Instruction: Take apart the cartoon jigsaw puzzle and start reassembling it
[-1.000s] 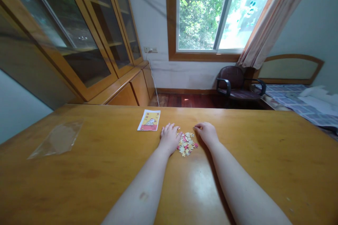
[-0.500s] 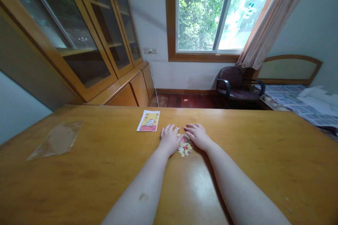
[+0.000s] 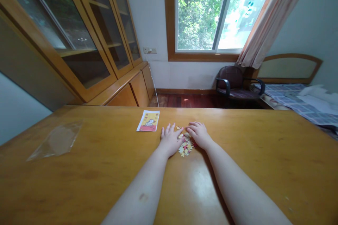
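Observation:
A small heap of jigsaw puzzle pieces (image 3: 186, 147), white, yellow and pink, lies on the wooden table between my hands. On its left side rests my left hand (image 3: 171, 140), palm down with fingers spread, the thumb reaching over the pieces. My right hand (image 3: 199, 135) lies at the heap's right edge, fingers stretched toward the pieces and part of the heap hidden beside it. A few loose pieces (image 3: 179, 128) sit just beyond the heap, between the fingertips. Left of my hands is a picture card (image 3: 149, 121) showing a white duck-like animal on yellow and pink.
A clear plastic bag (image 3: 56, 140) lies flat on the left of the wooden table (image 3: 105, 179). Beyond the table's far edge stand an armchair (image 3: 235, 82) and a bed (image 3: 295, 95). A glass-door cabinet (image 3: 87, 42) rises on the left.
My right hand has shifted slightly right, away from the heap. The left hand's fingers have spread and moved a little right, and more pieces show between the hands.

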Motion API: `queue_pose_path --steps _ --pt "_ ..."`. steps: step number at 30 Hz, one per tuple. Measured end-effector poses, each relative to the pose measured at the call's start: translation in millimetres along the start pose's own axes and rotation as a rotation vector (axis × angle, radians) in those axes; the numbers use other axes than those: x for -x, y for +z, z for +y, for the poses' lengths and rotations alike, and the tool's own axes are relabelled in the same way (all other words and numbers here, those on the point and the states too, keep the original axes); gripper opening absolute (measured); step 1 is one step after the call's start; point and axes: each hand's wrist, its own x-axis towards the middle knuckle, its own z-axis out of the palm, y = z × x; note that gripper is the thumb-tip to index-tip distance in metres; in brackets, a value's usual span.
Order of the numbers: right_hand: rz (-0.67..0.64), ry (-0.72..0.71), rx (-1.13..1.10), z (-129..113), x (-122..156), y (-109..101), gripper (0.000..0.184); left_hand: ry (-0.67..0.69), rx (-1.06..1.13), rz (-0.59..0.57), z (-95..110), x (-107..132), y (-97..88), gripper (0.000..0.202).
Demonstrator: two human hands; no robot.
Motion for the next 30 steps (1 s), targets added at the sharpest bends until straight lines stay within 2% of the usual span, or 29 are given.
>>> queue_pose_path --steps 4,8,16,19,22,26,30 --pt "0.077 -0.071 -0.094 4.3 -3.0 -2.4 0.034 -0.054 -0.013 -0.001 -0.5 -1.0 0.2 0.055" --pt "0.068 -0.107 -0.077 6.7 -3.3 -0.7 0.017 -0.078 -0.01 0.009 -0.1 -2.0 -0.4 0.057" --pt "0.036 -0.1 -0.132 9.1 -5.2 3.6 0.011 -0.069 0.015 0.017 3.1 -2.4 -4.2 0.052" --pt "0.068 -0.085 -0.235 9.1 -6.6 3.6 0.007 -0.072 0.024 0.021 2.9 -2.3 -5.0 0.051" --pt "0.154 -0.042 -0.296 10.9 -7.7 1.9 0.008 -0.069 0.039 0.024 2.3 -2.2 -5.2 0.051" --pt "0.276 0.078 -0.13 16.1 -7.3 -1.2 0.011 -0.066 0.051 0.022 2.5 -2.1 -5.9 0.05" --pt "0.216 0.117 0.025 17.7 -5.7 -2.1 0.012 -0.045 0.072 0.037 4.8 -0.8 -8.1 0.045"
